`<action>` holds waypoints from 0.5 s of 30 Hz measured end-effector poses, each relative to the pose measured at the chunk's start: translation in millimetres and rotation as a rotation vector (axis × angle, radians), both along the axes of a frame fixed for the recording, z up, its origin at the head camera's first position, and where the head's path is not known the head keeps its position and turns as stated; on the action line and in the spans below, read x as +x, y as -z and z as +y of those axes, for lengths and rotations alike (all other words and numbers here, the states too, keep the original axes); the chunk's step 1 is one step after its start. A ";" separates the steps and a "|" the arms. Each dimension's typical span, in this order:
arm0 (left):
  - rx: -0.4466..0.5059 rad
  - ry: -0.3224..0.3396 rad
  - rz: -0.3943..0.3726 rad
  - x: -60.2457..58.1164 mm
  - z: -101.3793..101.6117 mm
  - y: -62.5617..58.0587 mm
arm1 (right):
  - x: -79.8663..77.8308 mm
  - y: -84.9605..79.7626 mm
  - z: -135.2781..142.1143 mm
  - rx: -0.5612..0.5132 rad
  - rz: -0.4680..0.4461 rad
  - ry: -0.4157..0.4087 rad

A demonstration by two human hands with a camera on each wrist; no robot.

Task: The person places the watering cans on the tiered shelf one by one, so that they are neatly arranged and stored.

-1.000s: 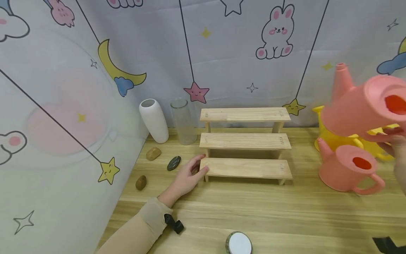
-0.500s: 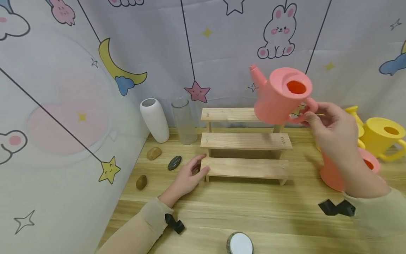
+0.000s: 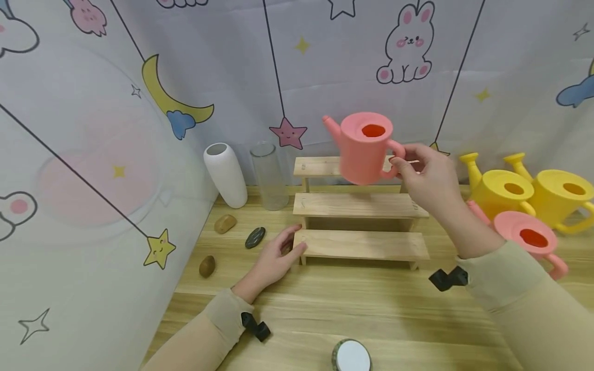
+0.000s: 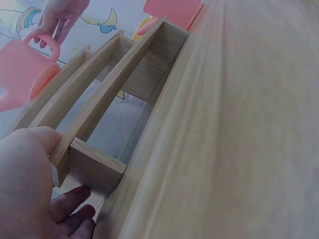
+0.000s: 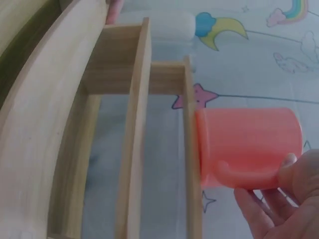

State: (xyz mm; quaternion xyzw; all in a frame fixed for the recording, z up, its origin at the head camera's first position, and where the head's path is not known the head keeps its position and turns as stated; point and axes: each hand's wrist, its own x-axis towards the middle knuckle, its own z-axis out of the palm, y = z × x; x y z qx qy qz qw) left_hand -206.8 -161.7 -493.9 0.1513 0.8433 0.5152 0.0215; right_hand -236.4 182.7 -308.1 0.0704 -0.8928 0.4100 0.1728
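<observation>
My right hand (image 3: 429,175) grips the handle of a pink watering can (image 3: 363,149), upright with its spout to the left. Its base is right at the top board of a three-tier wooden display stand (image 3: 359,245), as the right wrist view shows too. My left hand (image 3: 274,257) holds the left end of the lowest step, thumb at the front edge; in the left wrist view its fingers (image 4: 75,201) curl beside the end leg. A second pink watering can (image 3: 524,232) stands on the table, partly behind my right forearm.
Two yellow watering cans (image 3: 503,190) stand at the right. Left of the stand are a white vase (image 3: 226,178), a clear glass vase (image 3: 269,178) and three stones (image 3: 254,238). A round white-topped object (image 3: 351,355) sits at the front; a printed cloth hangs behind.
My right hand has carried the pink watering can from the far right to the left and lowered it to the top tier. My left hand has stayed at the stand's end.
</observation>
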 end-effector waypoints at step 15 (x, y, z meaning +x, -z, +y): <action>0.003 0.009 0.006 0.6 0.8 -1.2 | -26.4 -7.0 -31.1 0.010 -0.057 -0.082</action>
